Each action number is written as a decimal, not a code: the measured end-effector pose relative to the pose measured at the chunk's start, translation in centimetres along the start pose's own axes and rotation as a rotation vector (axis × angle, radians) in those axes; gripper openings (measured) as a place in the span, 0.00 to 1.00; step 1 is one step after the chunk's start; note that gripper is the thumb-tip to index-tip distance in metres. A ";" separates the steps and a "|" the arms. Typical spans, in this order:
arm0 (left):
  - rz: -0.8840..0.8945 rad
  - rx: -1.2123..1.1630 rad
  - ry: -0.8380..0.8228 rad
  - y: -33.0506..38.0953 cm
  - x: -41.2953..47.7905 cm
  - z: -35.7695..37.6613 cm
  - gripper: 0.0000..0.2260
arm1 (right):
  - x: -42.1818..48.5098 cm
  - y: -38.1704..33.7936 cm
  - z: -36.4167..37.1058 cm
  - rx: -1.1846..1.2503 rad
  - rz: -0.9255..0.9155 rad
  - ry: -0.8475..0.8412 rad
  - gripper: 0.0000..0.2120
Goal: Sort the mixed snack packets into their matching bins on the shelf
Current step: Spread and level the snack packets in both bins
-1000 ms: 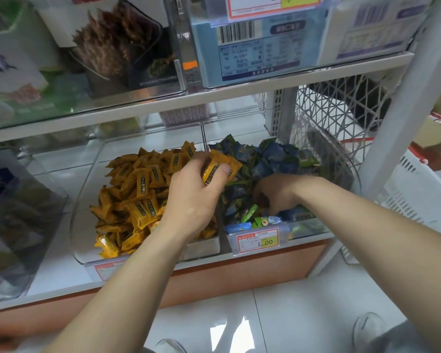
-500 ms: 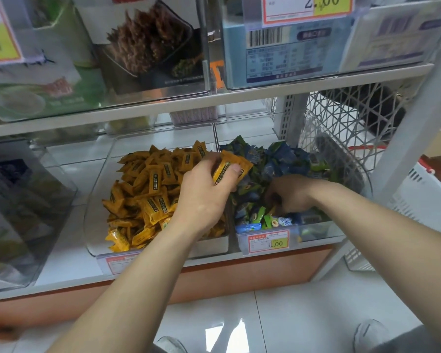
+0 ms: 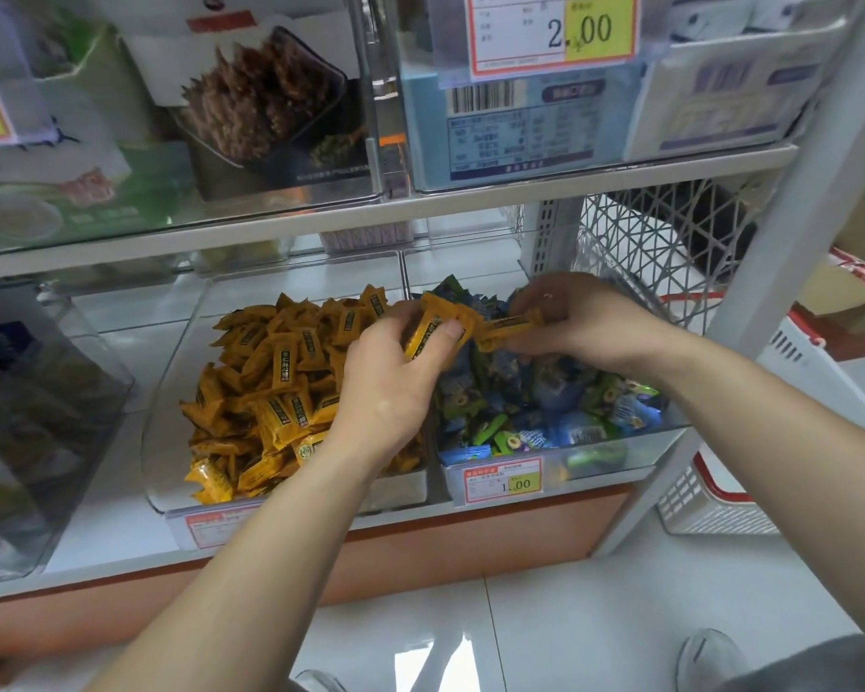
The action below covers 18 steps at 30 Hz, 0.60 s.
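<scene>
Right hand (image 3: 585, 322) has come up out of the clear plastic bin of blue and green packets (image 3: 670, 428) and now pinches a stray orange foil packet (image 3: 513, 326). Its tip meets the bunch of orange packets (image 3: 433, 328) gripped by left hand (image 3: 390, 387). Both are over the divider. Likely a handoff, then a drop into the clear plastic bin of orange packets (image 3: 168, 442).

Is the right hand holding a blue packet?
No, the right hand pinches an orange packet above the bin of blue and green packets.
</scene>
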<state>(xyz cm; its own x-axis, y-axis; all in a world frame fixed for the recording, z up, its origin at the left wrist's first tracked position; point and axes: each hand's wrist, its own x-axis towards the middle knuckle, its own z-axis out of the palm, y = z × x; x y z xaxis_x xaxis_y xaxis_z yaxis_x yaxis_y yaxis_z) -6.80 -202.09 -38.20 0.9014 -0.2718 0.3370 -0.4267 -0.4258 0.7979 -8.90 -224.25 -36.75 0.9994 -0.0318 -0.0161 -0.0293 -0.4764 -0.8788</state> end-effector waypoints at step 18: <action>-0.006 0.030 -0.019 0.6 0.5 0.4 0.16 | -3.1 -0.7 1.0 -0.082 -0.067 -0.112 0.10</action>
<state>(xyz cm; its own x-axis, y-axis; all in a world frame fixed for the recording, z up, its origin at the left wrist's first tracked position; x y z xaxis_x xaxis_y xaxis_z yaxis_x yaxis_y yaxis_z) -6.70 -202.86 -37.76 0.9025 -0.2857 0.3224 -0.4236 -0.4535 0.7842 -11.95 -222.93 -36.54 0.9950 0.0983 -0.0152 0.0410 -0.5444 -0.8378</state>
